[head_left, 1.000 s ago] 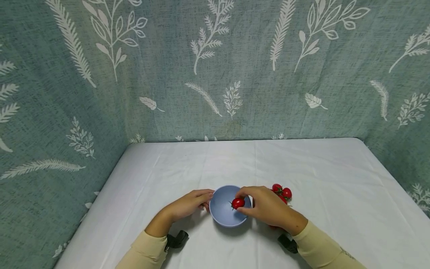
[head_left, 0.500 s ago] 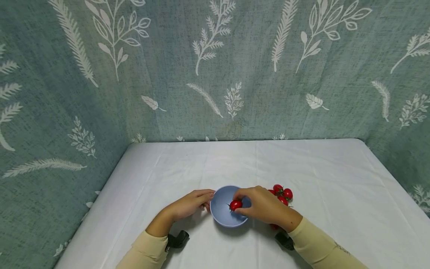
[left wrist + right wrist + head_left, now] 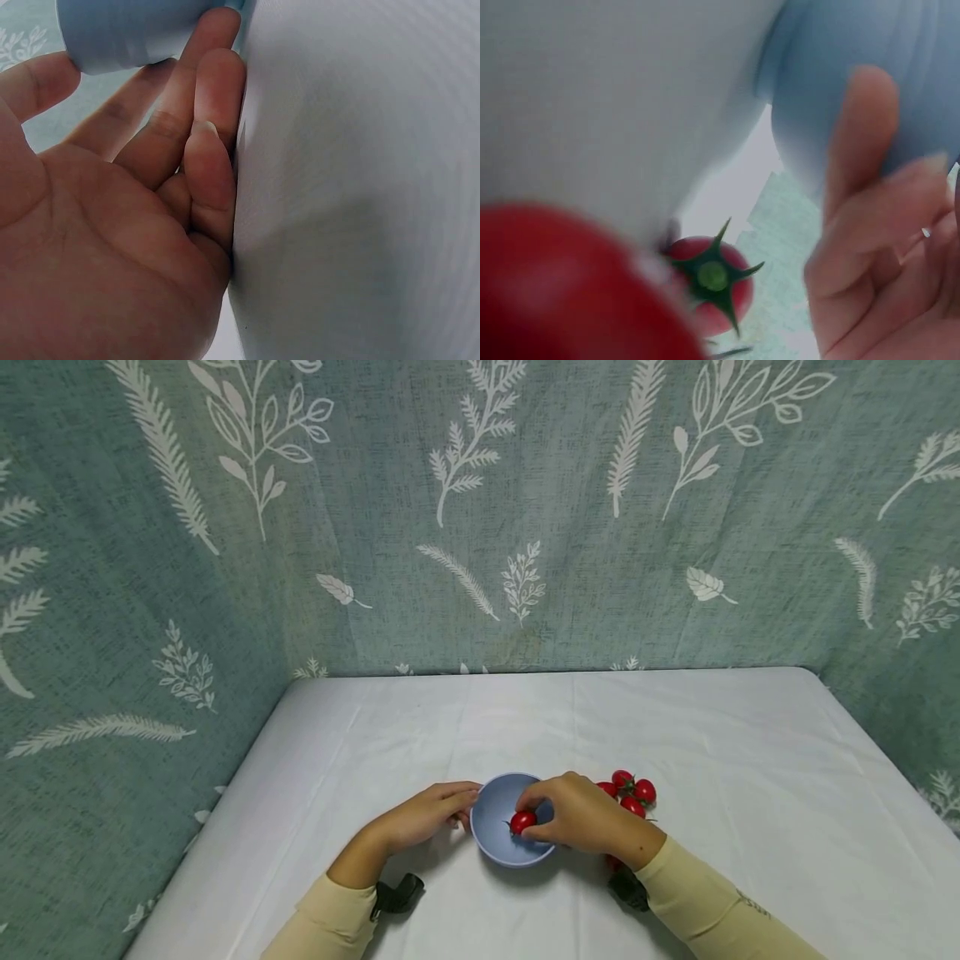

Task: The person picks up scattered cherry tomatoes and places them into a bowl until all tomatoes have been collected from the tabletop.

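A small light-blue bowl (image 3: 491,852) stands on the white-covered table. My left hand (image 3: 420,817) rests at its left side, thumb and extended fingertips touching the outer wall; the left wrist view shows the smaller fingers bent near the cloth. Inside the bowl, thumb and fingers of my right hand (image 3: 585,814) pinch a red cherry tomato (image 3: 522,822) with a green calyx, low over the bottom. Whether it touches the bottom, I cannot tell. In the right wrist view, the other fingers hang by the bowl's outer wall (image 3: 802,120), and the pinched tomato is hidden.
Several more cherry tomatoes (image 3: 632,807) lie on the table right of the bowl, partly behind my right hand. One loose tomato (image 3: 613,862) shows beside my right wrist. Green leaf-patterned cloth (image 3: 525,610) hangs behind and beside the table.
My right hand has moved left and a little lower into the bowl, carrying the pinched tomato. More of the tomatoes on the right now show. My left hand stays at the bowl.
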`<state>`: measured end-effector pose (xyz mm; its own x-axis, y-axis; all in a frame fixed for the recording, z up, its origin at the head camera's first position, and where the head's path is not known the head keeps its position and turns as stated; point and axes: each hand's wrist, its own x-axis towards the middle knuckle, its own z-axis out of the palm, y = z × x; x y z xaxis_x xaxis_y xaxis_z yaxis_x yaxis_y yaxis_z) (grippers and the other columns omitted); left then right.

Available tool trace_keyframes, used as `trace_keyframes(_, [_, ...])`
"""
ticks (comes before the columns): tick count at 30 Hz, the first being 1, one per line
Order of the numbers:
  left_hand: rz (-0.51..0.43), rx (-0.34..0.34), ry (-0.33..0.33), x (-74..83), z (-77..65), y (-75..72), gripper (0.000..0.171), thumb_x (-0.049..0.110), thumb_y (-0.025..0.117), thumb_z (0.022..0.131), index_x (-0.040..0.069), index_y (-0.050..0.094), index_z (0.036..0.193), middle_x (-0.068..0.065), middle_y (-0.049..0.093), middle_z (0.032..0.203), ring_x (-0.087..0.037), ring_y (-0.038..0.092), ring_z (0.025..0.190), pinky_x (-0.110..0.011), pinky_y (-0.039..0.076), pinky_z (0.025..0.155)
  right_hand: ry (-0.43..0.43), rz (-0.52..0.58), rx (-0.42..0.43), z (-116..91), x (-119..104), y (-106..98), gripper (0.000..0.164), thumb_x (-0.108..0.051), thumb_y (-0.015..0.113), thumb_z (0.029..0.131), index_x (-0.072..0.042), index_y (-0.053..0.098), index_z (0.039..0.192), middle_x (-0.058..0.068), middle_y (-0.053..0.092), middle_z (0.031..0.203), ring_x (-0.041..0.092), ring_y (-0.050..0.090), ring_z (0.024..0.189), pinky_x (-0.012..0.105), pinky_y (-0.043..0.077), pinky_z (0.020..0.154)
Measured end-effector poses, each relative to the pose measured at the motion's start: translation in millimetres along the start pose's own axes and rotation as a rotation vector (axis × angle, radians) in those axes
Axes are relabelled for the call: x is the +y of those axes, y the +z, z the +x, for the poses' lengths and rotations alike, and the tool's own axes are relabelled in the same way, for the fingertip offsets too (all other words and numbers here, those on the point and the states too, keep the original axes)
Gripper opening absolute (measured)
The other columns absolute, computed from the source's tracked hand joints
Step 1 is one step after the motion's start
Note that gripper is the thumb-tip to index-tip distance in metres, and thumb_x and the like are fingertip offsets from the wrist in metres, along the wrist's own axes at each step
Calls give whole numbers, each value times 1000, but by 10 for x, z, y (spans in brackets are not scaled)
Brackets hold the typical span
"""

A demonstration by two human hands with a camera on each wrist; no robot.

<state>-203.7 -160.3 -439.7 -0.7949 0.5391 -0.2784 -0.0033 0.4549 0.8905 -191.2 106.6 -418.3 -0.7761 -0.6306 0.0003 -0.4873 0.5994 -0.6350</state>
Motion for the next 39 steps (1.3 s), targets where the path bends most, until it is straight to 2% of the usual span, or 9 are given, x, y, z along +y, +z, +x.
trace_keyframes(6, [-1,-5,4,14,6,10,48,33,41,107,3,51,144,0,62,93,-12,59,89,-31,44,86,73,74,-57,12,-20,-14,23,-20,83,83,-15,75,104,-2,73,96,9,57,44,27,50,47])
trace_keyframes(12, [0,-5,5,3,23,0,49,34,41,107,3,51,144,1,63,96,-11,59,90,-28,45,85,101,80,-69,27,-48,-26,23,-19,83,83,-15,75,104,-1,74,98,10,56,44,28,50,46])
trace_keyframes(17, [7,-7,3,-3,15,-6,49,34,42,107,3,51,144,1,63,94,-11,59,90,-29,44,85,99,34,-59,42,-76,-17,23,-20,83,82,-14,75,102,-3,73,93,9,55,42,27,48,48])
trace_keyframes(23, [8,-6,1,-8,1,-11,47,32,43,107,3,51,144,0,63,93,-12,59,89,-30,43,85,91,-46,-45,59,-93,1,23,-22,85,80,-16,75,100,-3,75,94,6,57,54,24,47,54])
trace_keyframes(30, [5,-12,6,-18,-6,-16,47,32,43,107,3,52,143,0,63,94,-11,59,89,-30,43,84,63,-105,-29,74,-102,13,22,-24,86,78,-19,76,97,-8,75,92,6,63,86,26,52,75])
trace_keyframes(39, [4,-19,24,-13,-11,-19,46,31,43,107,2,52,143,0,63,94,-13,59,89,-29,43,83,53,-126,-21,76,-117,16,20,-24,87,77,-20,78,95,-12,72,88,6,61,84,26,50,72])
